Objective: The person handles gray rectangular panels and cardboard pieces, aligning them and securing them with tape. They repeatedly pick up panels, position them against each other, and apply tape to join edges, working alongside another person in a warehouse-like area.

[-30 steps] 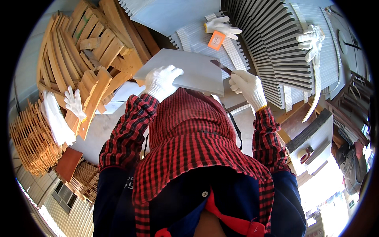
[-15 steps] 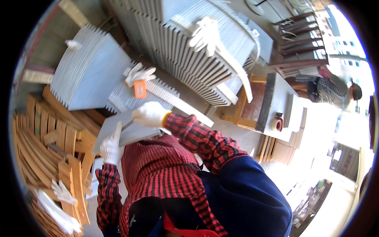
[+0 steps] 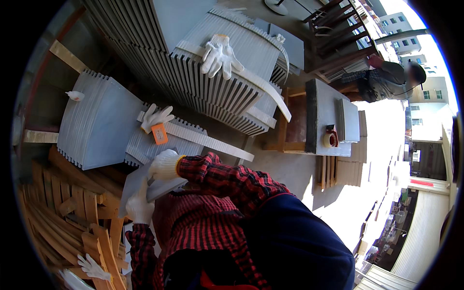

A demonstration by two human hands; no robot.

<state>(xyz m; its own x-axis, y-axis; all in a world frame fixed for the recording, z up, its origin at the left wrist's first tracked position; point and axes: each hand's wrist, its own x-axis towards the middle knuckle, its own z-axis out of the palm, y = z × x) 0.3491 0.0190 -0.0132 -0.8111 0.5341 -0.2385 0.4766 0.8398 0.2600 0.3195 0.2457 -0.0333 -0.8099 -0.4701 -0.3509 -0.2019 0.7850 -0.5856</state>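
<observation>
Grey panel (image 3: 166,187): below orange box (image 3: 159,134), long axis slanting up rightward
Left hand (image 3: 140,205): farther below box, fingers closed on panel's edge, 1 straightened
Right hand (image 3: 164,164): just below box, fingers curled over panel; cannot tell what's held

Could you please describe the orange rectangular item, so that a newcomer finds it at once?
Below left of the large stack of grey panels is a smaller stack, just beyond the right hand. On it, the orange item lies against a white glove. Its bright orange colour sets it apart from the glove and panels.
</observation>
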